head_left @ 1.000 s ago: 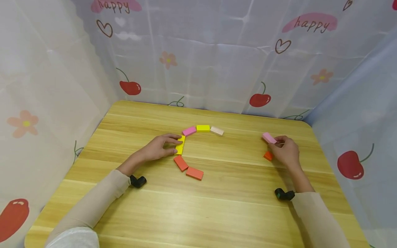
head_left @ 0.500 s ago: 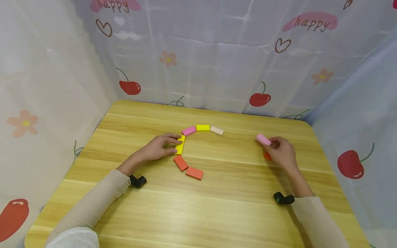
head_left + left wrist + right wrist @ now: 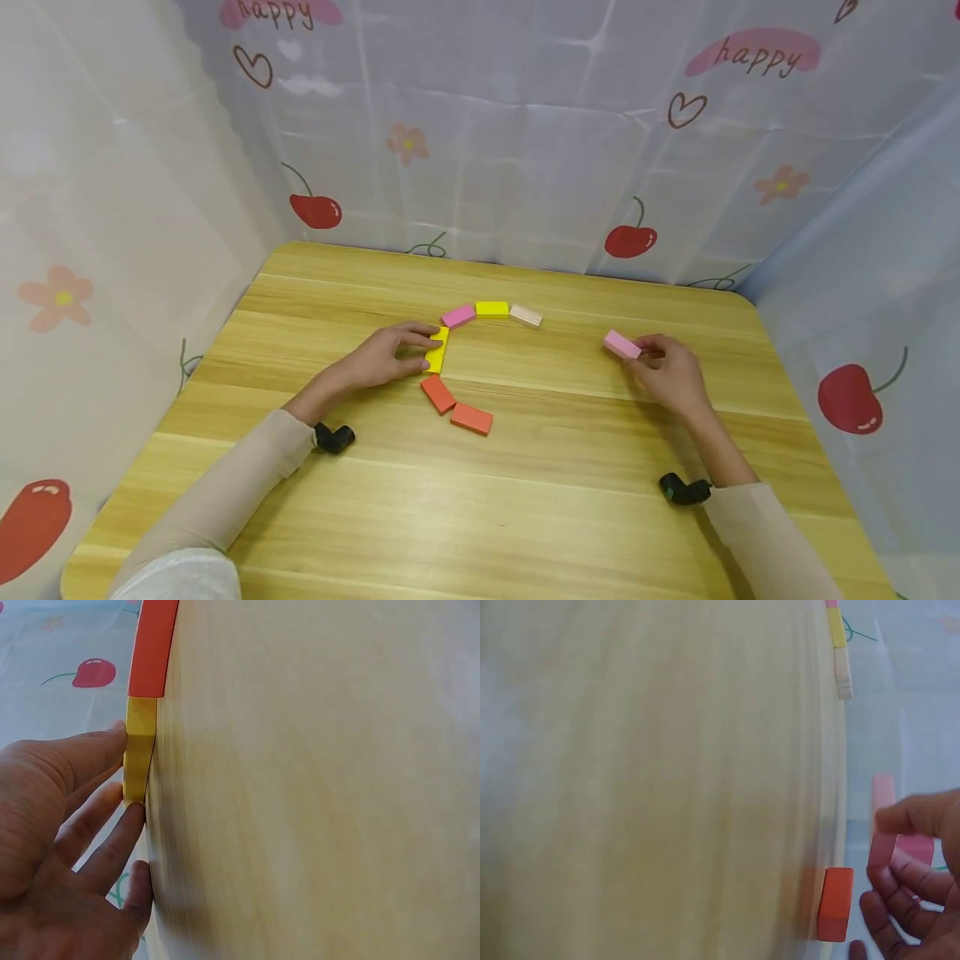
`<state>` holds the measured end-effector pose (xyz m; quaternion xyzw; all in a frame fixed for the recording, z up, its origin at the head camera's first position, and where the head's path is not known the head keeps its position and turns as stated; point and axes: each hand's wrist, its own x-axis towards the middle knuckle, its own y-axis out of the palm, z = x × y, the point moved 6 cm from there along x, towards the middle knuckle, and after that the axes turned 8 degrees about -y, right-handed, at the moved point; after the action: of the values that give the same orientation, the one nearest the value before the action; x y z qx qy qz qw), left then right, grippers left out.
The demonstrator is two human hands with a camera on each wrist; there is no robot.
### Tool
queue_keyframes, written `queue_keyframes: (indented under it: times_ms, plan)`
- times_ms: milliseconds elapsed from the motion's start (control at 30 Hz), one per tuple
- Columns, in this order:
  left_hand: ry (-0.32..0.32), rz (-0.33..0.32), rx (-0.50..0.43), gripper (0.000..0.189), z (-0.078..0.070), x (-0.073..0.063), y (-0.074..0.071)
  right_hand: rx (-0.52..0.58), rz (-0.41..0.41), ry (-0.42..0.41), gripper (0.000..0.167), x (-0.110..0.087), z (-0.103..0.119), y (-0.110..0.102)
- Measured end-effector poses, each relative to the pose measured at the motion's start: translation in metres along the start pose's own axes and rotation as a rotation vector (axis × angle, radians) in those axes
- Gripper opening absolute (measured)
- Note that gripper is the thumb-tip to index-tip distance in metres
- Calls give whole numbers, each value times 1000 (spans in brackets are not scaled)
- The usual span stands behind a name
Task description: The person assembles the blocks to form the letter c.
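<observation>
My left hand [image 3: 386, 357] holds a yellow block [image 3: 437, 351] lying on the table, thumb at its near end and fingertips at its far end; the left wrist view shows this yellow block [image 3: 140, 750] meeting a red one [image 3: 154, 652]. My right hand [image 3: 670, 372] pinches a light pink block [image 3: 622, 344] between thumb and fingers, raised over the table's right side. An orange block [image 3: 835, 904] rests on the table beneath it, hidden by the hand in the head view.
From the held yellow block a curved row runs: a pink block [image 3: 458, 316], a yellow block and a pale wood block [image 3: 526, 316] at the back, two red blocks [image 3: 472, 418] nearer. A printed curtain [image 3: 525, 167] surrounds the wooden table [image 3: 465, 517].
My right hand has moved left and slightly nearer with the light pink block, and now covers the orange block in the head view. The left hand has stayed at the yellow block.
</observation>
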<state>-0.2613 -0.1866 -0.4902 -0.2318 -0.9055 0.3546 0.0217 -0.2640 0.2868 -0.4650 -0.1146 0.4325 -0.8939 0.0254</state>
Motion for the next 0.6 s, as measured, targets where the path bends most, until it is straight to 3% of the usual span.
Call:
queue_keyframes:
  times_ms: [333,600]
  plan:
    - [3,0,7,41,3,2,-1,16,14,-154,34,-6,14,9]
    - [-3,3,3,42,1,2,-1,1,94,-196,32,-9,19,18]
